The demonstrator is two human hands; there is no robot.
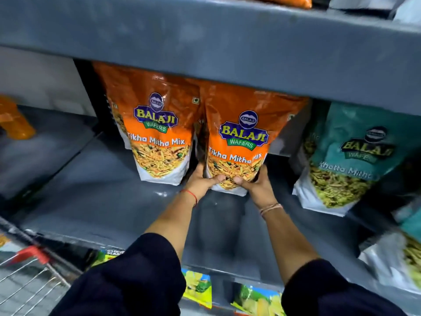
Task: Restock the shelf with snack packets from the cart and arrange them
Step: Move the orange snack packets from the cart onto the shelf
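Two orange Balaji "Tikha Mitha Mix" packets stand upright side by side on the grey shelf point(95, 192). My left hand point(202, 182) and my right hand point(255, 184) grip the bottom of the right orange packet point(241, 135), thumbs pressed on its front. The left orange packet point(157, 124) stands free just beside it, touching or nearly touching. More orange packets show behind both. A teal Balaji "Khatta Mitha" packet point(348, 160) leans upright further right on the same shelf.
The shelf board above point(227, 42) hangs low over the packet tops. The wire cart point(29, 274) with a red handle piece is at lower left. Yellow-green packets point(198, 286) sit on the shelf below. Another teal packet point(401, 258) is at the right edge; an orange item point(16, 119) lies far left.
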